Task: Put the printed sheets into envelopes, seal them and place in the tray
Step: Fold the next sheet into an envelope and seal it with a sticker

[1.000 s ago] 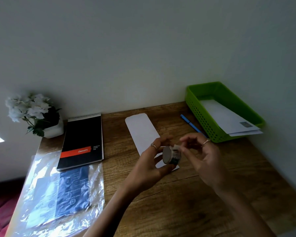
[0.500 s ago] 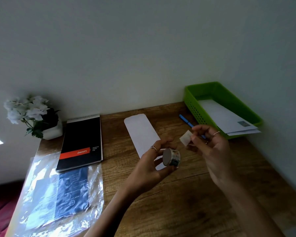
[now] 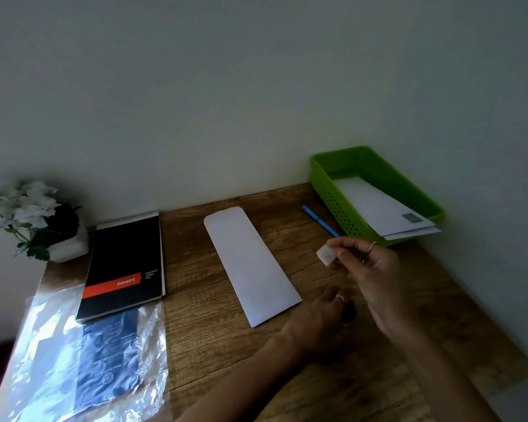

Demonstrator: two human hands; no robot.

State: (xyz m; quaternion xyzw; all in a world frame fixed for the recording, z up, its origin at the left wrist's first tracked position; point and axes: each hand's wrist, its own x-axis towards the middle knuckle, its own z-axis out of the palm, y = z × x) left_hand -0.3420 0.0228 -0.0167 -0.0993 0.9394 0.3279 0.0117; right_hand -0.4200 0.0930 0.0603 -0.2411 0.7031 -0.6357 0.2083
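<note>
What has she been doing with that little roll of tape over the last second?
A second ago both hands held the tape roll up over the envelope. The right hand tore off a tape piece and lifted it right; the left hand lowered the roll to the desk. Envelope, tray, pen and notepad stayed put.

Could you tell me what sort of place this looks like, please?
Probably a home desk or small office corner: a wooden desk against a plain wall, with a notepad, a pen and a green tray holding envelopes.
</note>
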